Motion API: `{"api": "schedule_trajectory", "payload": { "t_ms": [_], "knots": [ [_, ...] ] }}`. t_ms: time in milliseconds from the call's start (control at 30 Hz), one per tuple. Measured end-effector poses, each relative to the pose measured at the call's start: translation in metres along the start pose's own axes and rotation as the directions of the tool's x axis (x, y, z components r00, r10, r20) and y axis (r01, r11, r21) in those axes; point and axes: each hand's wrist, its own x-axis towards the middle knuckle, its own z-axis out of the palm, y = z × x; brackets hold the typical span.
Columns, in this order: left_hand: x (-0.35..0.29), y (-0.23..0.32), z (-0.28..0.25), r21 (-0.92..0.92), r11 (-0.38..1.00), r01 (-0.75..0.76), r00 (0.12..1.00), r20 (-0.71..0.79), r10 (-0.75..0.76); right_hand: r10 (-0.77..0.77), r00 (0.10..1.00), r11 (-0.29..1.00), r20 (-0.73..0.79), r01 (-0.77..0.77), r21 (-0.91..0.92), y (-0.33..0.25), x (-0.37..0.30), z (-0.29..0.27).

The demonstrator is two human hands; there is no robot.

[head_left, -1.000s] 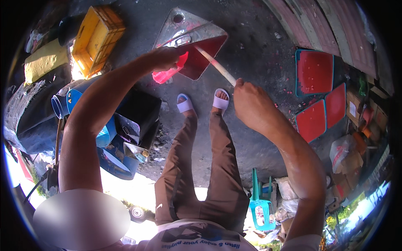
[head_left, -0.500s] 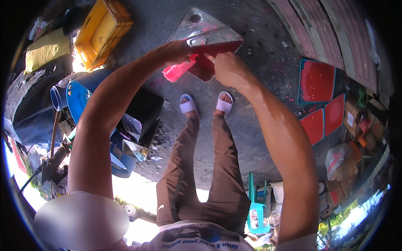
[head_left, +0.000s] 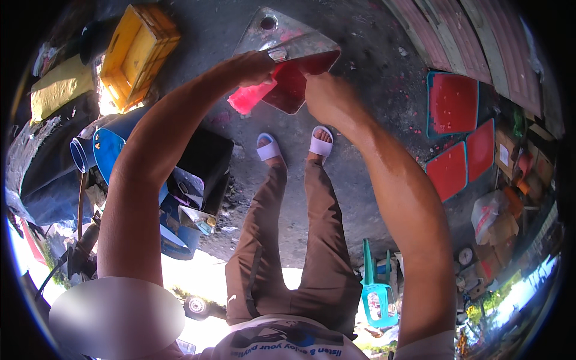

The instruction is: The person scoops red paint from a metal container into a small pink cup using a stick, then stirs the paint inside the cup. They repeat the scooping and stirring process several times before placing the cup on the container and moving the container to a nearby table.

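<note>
A square metal tin (head_left: 300,39) with a round hole in its top sits on the floor, tilted in view, its opened side coated red inside. My left hand (head_left: 255,67) is closed around a translucent pink plastic container (head_left: 251,97), held against the tin's left edge near its metal handle (head_left: 278,55). At the right edge of the tin's opening is my right hand (head_left: 329,99), fingers curled inward. Its fingertips are hidden, so I cannot tell whether they grip the rim or something small.
Flat red panels with blue edges (head_left: 454,103) lie on the right. A yellow crate (head_left: 135,60) stands far left, near a blue drum (head_left: 107,144) and a black box (head_left: 207,159). A turquoise plastic chair (head_left: 379,300) is at the lower right. My sandalled feet (head_left: 270,147) are below the tin.
My right index finger, stretched into the tin before, is now drawn back and curled at its edge. The pink container has shifted slightly left in my left hand. The view has moved a little.
</note>
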Motion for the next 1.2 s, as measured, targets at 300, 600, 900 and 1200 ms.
{"api": "schedule_trajectory", "payload": {
  "t_ms": [300, 600, 900, 1200],
  "knots": [
    [0.008, 0.017, -0.01, 0.026, 0.998, 0.064, 0.994, 0.092, -0.066, 0.104, 0.994, 0.992, -0.012, -0.103, 0.073, -0.006, 0.015, 0.004],
    [0.018, 0.014, -0.006, 0.049, 0.998, 0.042, 0.995, 0.088, -0.046, 0.125, 0.988, 0.986, -0.089, -0.114, 0.121, -0.009, 0.031, 0.001],
    [0.024, 0.017, -0.005, 0.041, 0.998, 0.051, 0.995, 0.086, -0.054, 0.078, 0.997, 0.994, -0.004, -0.077, 0.079, -0.006, 0.043, -0.003],
    [0.025, 0.018, -0.008, 0.072, 0.996, 0.053, 0.994, 0.097, -0.06, 0.061, 0.982, 0.997, 0.181, -0.067, 0.029, -0.007, 0.041, -0.004]
  ]
}}
